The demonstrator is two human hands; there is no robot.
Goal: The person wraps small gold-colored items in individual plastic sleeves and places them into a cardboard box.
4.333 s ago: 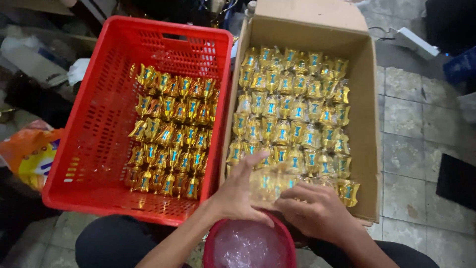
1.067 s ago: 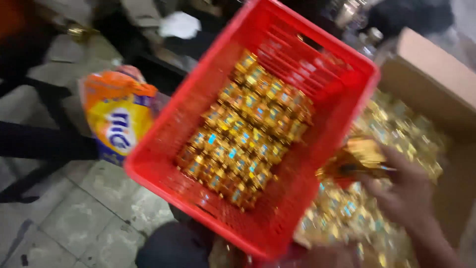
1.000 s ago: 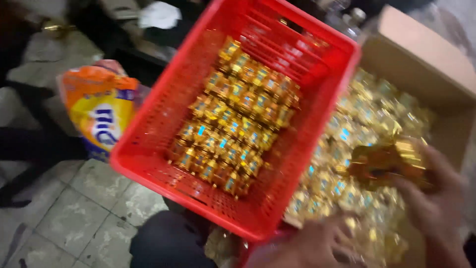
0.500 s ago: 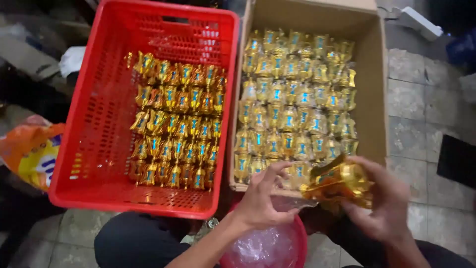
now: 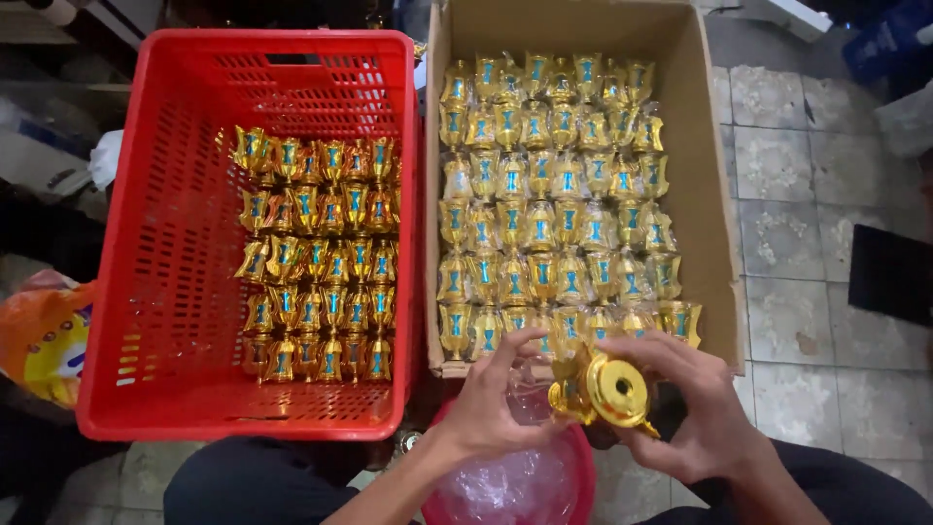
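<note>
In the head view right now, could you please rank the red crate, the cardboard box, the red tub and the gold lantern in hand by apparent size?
1-2. Red crate and cardboard box: look alike, unranked.
3. Red tub, partly hidden.
4. Gold lantern.

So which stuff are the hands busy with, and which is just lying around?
In use: gold lantern in the right hand; clear wrapper in the left hand; cardboard box; red crate; red tub.
Lying about: orange bag; dark mat.
</note>
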